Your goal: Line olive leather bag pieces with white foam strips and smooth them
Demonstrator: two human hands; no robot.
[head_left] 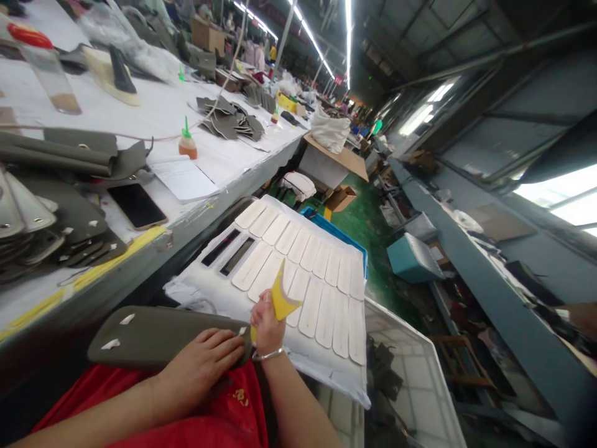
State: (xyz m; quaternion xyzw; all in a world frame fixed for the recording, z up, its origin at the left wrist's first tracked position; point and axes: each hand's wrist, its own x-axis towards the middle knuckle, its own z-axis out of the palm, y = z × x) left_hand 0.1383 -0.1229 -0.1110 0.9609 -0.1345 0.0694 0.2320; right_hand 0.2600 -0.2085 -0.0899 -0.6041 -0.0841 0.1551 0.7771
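A long dark grey-green piece (158,336) with rounded ends lies across my lap, with small white scraps on it. My left hand (205,364) rests flat on its right end, fingers stretched out. My right hand (269,323) is wrapped round a yellow tool (282,300) with a wide notched end, which points up. Beyond the tool, a white board (200,274) carries two rows of pale elongated pieces (310,308) and two dark strips (237,256) at its left.
On the bench (252,158) at the left are a phone (137,205), a notepad (181,177), a small glue bottle (187,144) and stacked dark pieces (69,218). A white crate (420,373) stands at the right, a blue bin (413,258) beyond.
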